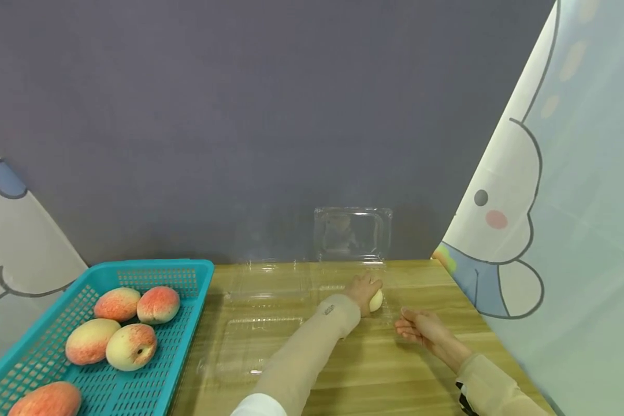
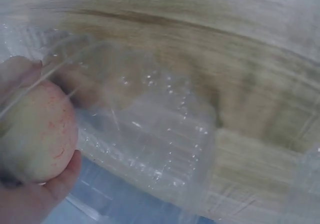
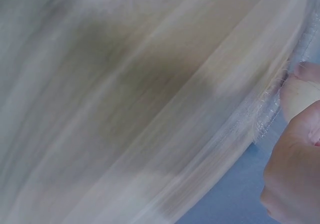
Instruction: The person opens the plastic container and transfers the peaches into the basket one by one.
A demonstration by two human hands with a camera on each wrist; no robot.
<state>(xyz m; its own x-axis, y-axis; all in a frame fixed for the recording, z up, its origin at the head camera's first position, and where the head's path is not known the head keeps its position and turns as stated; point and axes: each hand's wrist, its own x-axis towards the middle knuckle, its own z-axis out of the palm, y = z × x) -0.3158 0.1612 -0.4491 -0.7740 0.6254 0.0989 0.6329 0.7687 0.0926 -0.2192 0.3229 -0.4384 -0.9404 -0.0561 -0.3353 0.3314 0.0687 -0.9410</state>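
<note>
My left hand [image 1: 361,293] grips a pale yellow peach [image 1: 376,300] over the right-hand clear plastic clamshell box [image 1: 352,234], whose lid stands up at the back. In the left wrist view the peach [image 2: 47,129] shows a pink blush, with thumb and fingers round it. To the right of the box, my right hand [image 1: 423,330] hovers with loosely bent fingers and nothing visible in it. The right wrist view is blurred; the right hand [image 3: 292,176] appears at its right edge, in front of the pale peach.
A turquoise plastic basket [image 1: 205,289] at the left holds several red and yellow peaches [image 1: 132,346]. Another clear plastic box [image 1: 260,341] lies between basket and left arm, its lid folded back. A grey wall [image 1: 270,127] rises behind the wooden table [image 1: 374,375].
</note>
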